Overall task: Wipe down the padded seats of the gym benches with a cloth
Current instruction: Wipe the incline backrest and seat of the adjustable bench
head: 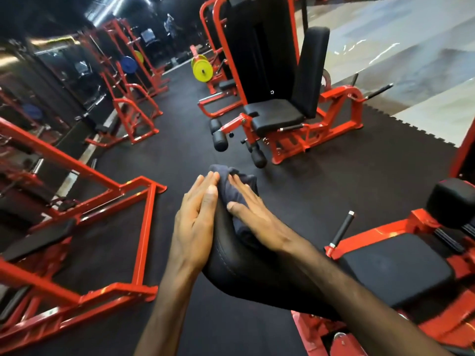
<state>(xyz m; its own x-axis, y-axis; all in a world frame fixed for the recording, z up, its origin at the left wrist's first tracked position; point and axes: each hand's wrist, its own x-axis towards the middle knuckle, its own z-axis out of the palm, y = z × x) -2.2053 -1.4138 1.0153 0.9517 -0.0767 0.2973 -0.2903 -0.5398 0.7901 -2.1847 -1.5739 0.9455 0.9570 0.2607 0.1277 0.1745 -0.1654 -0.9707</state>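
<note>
While the right hand [253, 217] lies flat with fingers spread on a dark cloth [235, 187], pressing it onto a black pad [239, 268], the left hand [196, 222] rests open against the pad's left edge, fingers straight and close together, their tips touching the cloth. The cloth is bunched at the pad's far end, part of it under the right palm and part sticking out beyond both sets of fingertips. The pad is stitched along its edge and tilts up toward the far end; both forearms reach over it from the near side. Just to the right sits a flat black seat [395, 268] on a red frame [380, 232], with a black handle [343, 228] standing up beside it. Farther off, across the dark rubber floor [180, 160], stands a red machine [334, 119] with a black seat and upright backrest. Red racks [133, 98] line the left side, and yellow plates [203, 70] hang well beyond.
</note>
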